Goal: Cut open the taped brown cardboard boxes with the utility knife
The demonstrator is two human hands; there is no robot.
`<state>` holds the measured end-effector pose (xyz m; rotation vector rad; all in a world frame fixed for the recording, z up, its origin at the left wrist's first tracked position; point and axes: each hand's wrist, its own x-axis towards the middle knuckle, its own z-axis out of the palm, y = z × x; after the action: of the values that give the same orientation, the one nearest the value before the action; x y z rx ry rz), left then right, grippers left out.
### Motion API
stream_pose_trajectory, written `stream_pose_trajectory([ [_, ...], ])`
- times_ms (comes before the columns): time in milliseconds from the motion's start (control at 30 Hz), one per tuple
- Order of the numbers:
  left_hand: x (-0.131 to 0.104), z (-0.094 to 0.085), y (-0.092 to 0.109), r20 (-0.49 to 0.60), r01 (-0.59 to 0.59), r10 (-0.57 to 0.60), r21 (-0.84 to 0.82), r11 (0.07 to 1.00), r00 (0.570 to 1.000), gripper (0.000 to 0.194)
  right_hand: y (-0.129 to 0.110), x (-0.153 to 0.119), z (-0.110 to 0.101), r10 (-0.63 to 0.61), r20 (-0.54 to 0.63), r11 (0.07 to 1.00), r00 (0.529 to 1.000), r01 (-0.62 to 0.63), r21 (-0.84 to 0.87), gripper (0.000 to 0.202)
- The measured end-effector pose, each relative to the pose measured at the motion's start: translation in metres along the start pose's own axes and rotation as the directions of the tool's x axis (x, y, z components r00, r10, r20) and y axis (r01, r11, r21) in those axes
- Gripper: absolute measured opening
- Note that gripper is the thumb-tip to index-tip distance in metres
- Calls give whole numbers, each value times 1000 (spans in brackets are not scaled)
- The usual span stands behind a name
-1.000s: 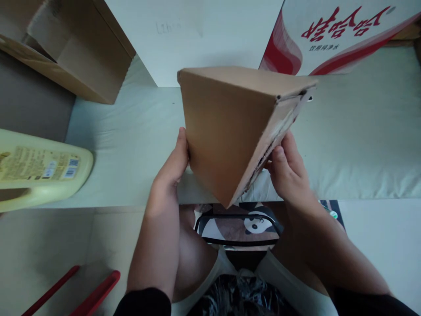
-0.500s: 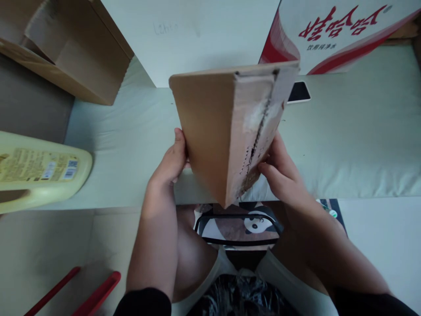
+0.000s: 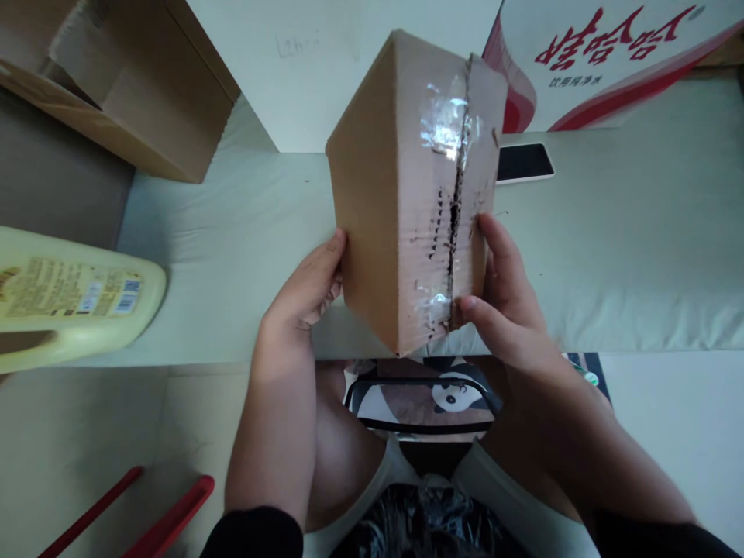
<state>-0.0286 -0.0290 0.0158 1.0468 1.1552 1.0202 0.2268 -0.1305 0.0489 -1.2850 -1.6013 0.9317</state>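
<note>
Between my two hands a brown cardboard box [image 3: 369,209] is held up, tilted, above the front edge of a pale green cloth-covered surface [image 3: 610,256]. One face carries a rough seam with shiny clear tape and torn, perforated marks. My left hand [image 3: 311,283] grips the box's left side, thumb on top and fingers curled beneath. On the lower right, my right hand [image 3: 505,287] holds the seamed face's edge, with thumb and a finger on the cardboard. The underside of the box is hidden.
Behind stand a white carton [image 3: 337,93], a red-and-white carton [image 3: 616,70] and an open cardboard box [image 3: 156,101]. A phone [image 3: 526,163] lies right of the held box. A pale yellow jug [image 3: 81,298] is at left. Red bars [image 3: 174,511] show at lower left.
The box has turned in my hands, so its taped seam face shows more fully toward me. My right hand's fingers have shifted along that face's edge.
</note>
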Motion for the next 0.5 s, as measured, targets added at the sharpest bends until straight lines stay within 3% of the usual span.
stream_pose_trajectory([
  [100,-2,3,9,53,101,-98,-51,994,994,62,3,2,4,17,27,997,999,-19,69,88],
  [267,-6,8,21,-4,102,-102,25,994,995,58,4,1,7,61,102,978,993,-80,191,91],
  [367,-8,7,22,35,168,-170,68,983,985,54,3,1,4,74,73,984,995,-85,156,88],
  [433,-9,4,18,101,280,-298,157,947,949,53,3,1,0,66,40,992,997,-70,110,81],
  [500,-8,0,13,116,270,-316,298,915,942,51,2,2,-5,61,21,995,998,-63,74,71],
])
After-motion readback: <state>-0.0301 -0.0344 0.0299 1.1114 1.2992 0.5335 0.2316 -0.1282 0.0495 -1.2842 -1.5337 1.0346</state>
